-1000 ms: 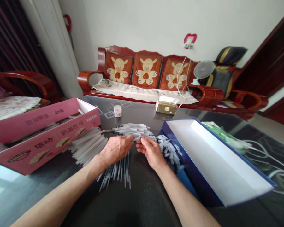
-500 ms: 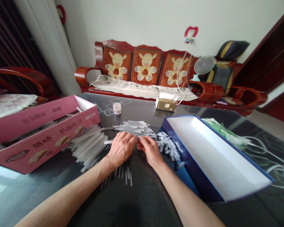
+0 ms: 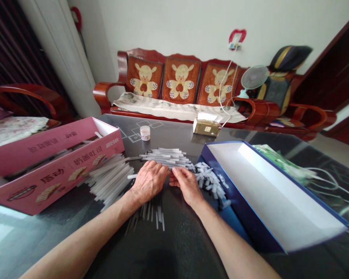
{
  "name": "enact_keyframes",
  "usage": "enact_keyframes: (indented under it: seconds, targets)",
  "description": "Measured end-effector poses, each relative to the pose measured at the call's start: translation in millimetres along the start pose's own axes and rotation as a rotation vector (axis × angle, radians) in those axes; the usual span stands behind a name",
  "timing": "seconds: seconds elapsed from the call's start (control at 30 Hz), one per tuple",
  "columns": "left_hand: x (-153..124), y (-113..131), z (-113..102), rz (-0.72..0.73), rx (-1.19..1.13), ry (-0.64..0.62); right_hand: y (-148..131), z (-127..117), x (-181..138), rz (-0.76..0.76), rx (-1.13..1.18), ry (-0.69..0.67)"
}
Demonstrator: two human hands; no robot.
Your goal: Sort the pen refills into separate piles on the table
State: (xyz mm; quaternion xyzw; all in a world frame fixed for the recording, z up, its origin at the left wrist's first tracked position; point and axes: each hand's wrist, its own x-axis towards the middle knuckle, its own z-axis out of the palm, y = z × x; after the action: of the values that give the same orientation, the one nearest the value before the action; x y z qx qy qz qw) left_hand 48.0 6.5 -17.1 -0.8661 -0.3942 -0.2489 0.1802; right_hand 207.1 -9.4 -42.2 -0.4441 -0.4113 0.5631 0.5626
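Note:
My left hand (image 3: 149, 181) and my right hand (image 3: 185, 183) meet fingertip to fingertip at the middle of a dark glossy table (image 3: 168, 248). Both are curled in a pinch on a thin white tube (image 3: 132, 176) whose end sticks out to the left of my left hand. A heap of long white tubes (image 3: 110, 179) lies to the left. Just beyond my fingers sits a stack of shorter white tubes (image 3: 165, 155). Small white caps (image 3: 211, 182) are piled to the right of my right hand. Thin dark rods (image 3: 151, 212) lie under my left wrist.
A pink cardboard box (image 3: 50, 162) stands open at the left. A blue box with a white inside (image 3: 267, 193) lies at the right, with a green packet and white cables (image 3: 282, 162) behind it. A small jar (image 3: 145, 133) and a tissue box (image 3: 206, 126) sit farther back, before a red sofa (image 3: 180, 89).
My left hand moved up from the dark rods to the tube pile and now pinches a white tube together with my right hand. The view shifted slightly.

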Motion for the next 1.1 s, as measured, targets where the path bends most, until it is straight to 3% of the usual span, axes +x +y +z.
enact_keyframes:
  seconds: [0.33,0.63,0.9,1.1]
  targets:
    - [0.0,-6.0,1.3,0.042,-0.052,-0.017,-2.3,1.1,-0.6,-0.004,0.050,-0.040]
    - [-0.7,-6.3,4.8,0.020,-0.160,-0.001,5.4,2.7,2.5,-0.015,0.000,0.046]
    - [1.0,-7.1,1.5,0.009,-0.089,0.010,-0.5,2.4,0.9,-0.059,0.065,-0.009]
    - [2.2,-8.1,-0.2,-0.002,-0.058,-0.027,5.8,-0.2,3.7,-0.062,-0.086,0.064]
